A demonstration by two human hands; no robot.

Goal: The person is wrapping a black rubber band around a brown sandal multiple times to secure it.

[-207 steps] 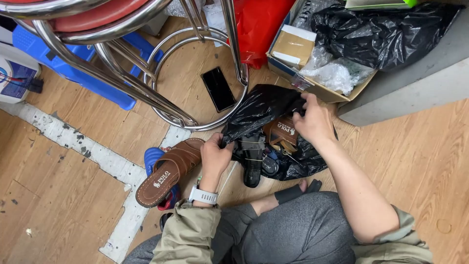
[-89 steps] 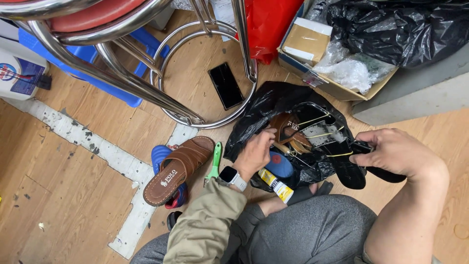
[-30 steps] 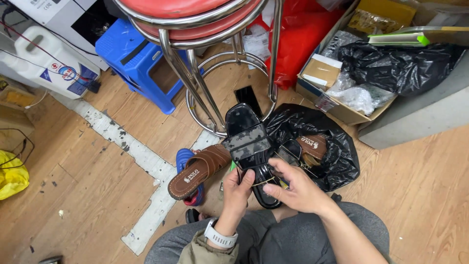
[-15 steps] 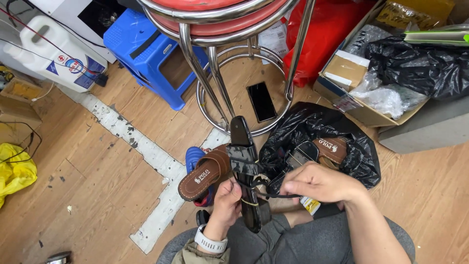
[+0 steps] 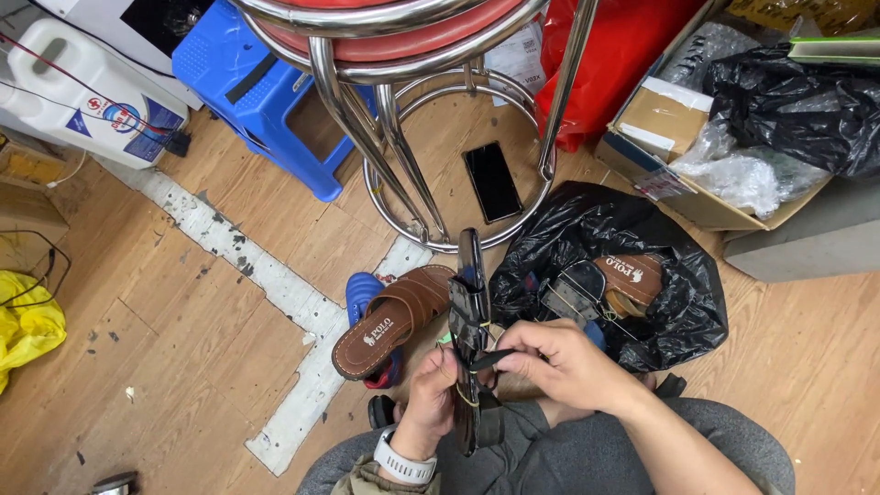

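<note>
- Since half a second ago we turned the black sandal (image 5: 470, 316) more on edge, upright between both hands.
- Our left hand (image 5: 434, 392) grips its lower sole; our right hand (image 5: 561, 363) pinches a strap.
- It seems light, stiff in the sole, soft at the straps; better we hold the sole.

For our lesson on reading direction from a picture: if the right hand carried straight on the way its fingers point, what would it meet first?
The right hand points left, so it would first meet the black sandal it pinches, then likely the left hand just beyond. Depth is hard to judge.
</note>
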